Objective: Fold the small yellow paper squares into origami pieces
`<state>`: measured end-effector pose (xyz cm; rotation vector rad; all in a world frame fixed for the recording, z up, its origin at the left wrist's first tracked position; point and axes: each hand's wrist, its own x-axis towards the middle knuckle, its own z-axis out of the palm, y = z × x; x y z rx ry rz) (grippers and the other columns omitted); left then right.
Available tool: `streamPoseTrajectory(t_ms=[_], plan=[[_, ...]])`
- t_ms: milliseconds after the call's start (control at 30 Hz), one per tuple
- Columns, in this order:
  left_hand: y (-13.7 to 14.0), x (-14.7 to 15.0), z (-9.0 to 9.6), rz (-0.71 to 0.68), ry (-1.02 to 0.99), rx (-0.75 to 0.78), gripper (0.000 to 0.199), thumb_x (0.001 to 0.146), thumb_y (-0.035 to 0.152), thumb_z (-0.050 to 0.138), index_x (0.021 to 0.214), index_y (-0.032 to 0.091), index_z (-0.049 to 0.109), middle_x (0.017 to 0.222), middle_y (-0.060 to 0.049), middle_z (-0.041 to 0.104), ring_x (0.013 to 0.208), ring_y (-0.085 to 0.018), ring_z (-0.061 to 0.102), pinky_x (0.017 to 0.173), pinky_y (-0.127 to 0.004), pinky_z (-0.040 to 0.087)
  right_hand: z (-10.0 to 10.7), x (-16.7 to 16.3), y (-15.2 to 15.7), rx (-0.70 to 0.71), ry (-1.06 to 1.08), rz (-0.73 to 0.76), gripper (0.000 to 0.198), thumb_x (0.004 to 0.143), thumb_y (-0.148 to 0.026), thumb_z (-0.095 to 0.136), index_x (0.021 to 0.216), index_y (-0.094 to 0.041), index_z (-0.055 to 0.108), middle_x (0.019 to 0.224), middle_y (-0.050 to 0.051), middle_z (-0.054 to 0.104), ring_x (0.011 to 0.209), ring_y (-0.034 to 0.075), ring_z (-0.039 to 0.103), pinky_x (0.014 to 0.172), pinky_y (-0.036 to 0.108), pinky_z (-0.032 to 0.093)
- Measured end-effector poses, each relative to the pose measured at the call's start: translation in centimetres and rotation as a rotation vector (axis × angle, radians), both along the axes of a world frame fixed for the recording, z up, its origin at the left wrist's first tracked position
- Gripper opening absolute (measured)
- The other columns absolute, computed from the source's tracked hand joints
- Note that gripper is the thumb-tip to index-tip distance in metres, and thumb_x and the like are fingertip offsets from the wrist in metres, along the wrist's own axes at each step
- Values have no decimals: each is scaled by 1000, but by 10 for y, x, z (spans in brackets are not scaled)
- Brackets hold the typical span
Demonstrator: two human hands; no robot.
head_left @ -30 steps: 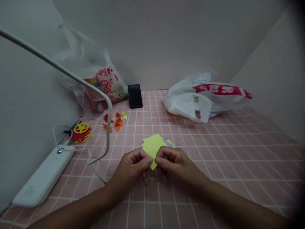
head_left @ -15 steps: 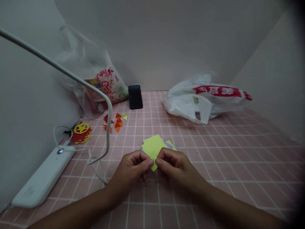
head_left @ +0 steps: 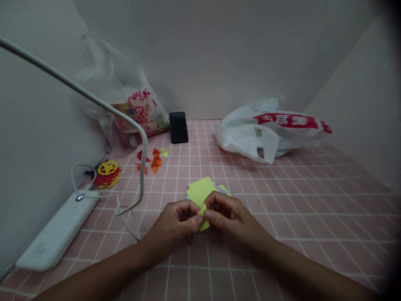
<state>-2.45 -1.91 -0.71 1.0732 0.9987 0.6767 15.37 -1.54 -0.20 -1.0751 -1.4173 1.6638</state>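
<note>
Pinching — left hand (head_left: 175,223) + right hand (head_left: 230,217) | folded yellow paper (head_left: 205,226) (small, angular) | overlapping flat sheets (head_left: 199,188) beyond

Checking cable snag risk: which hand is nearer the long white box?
Left. The left hand is to the right of the long white box, not touching it; the right hand is farther right, beyond the left.

The phone (head_left: 178,127) lies behind the paper stack (head_left: 199,189), beside the left bag (head_left: 145,110).
</note>
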Motion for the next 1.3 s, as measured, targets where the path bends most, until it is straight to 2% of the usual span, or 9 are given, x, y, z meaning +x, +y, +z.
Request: streamPoseTrajectory(t_ms=[133, 267, 367, 500, 700, 900, 1033, 1200, 1300], plan=[[0, -2, -1, -69, 39, 19, 23, 75, 36, 67, 69, 17, 55, 60, 5, 47, 52, -8, 37, 49, -20, 28, -4, -1, 0, -122, 56, 28, 36, 74, -47, 73, 68, -18, 53, 58, -5, 48, 51, 8, 41, 48, 22, 30], [1, -2, 0, -95, 63, 33, 19, 75, 32, 65, 70, 17, 54, 60, 5, 46, 54, -9, 37, 52, -22, 27, -7, -2, -4, -171, 93, -13, 34, 77, -45, 69, 64, -19, 51, 51, -5, 49, 43, 9, 43, 44, 22, 31], [1, -1, 1, -108, 69, 58, 18, 76, 32, 63, 71, 17, 53, 62, 4, 46, 56, -10, 39, 54, -23, 29, -7, -2, -4, -145, 107, 7, 35, 83, -46, 62, 64, -19, 51, 50, -4, 51, 44, 9, 45, 44, 22, 31], [1, 0, 2, -120, 109, 97, 18, 77, 30, 62, 69, 17, 53, 62, 4, 46, 57, -10, 39, 55, -23, 29, -5, 0, -1, -82, 33, 38, 34, 81, -46, 64, 66, -18, 54, 53, -5, 48, 46, 8, 41, 46, 22, 29], [1, -2, 5, -136, 52, 26, 25, 79, 39, 66, 73, 16, 58, 63, 3, 51, 54, -9, 44, 52, -21, 36, -3, 1, -3, 80, -90, -28, 30, 84, -37, 60, 61, -17, 54, 52, -3, 50, 48, 9, 43, 47, 23, 31], [4, -2, 5, -24, 20, 74, 26, 77, 39, 68, 72, 16, 57, 65, 3, 54, 54, -9, 46, 49, -20, 39, -8, 0, -4, 33, -10, -96, 33, 89, -39, 55, 65, -17, 56, 51, -3, 54, 42, 9, 47, 44, 22, 34], [6, -3, 4, 76, -8, 151, 26, 76, 38, 68, 70, 15, 56, 68, 2, 55, 57, -10, 48, 53, -21, 42, -15, 1, 0, 92, -21, -74, 32, 90, -40, 57, 70, -16, 60, 56, -2, 57, 47, 9, 52, 47, 22, 37], [7, -6, 5, 58, 56, 255, 24, 78, 35, 65, 68, 16, 54, 63, 3, 52, 55, -10, 46, 54, -22, 37, -17, 0, 1, 146, -27, -62, 28, 89, -38, 58, 71, -17, 58, 57, -2, 55, 49, 9, 48, 49, 22, 35], [8, -7, 6, 61, 122, 411, 21, 80, 31, 63, 67, 16, 57, 68, 1, 54, 64, -13, 49, 60, -24, 38, -13, -1, 1, 169, -27, -39, 25, 86, -37, 62, 72, -16, 58, 60, -2, 57, 52, 10, 49, 51, 23, 36]])
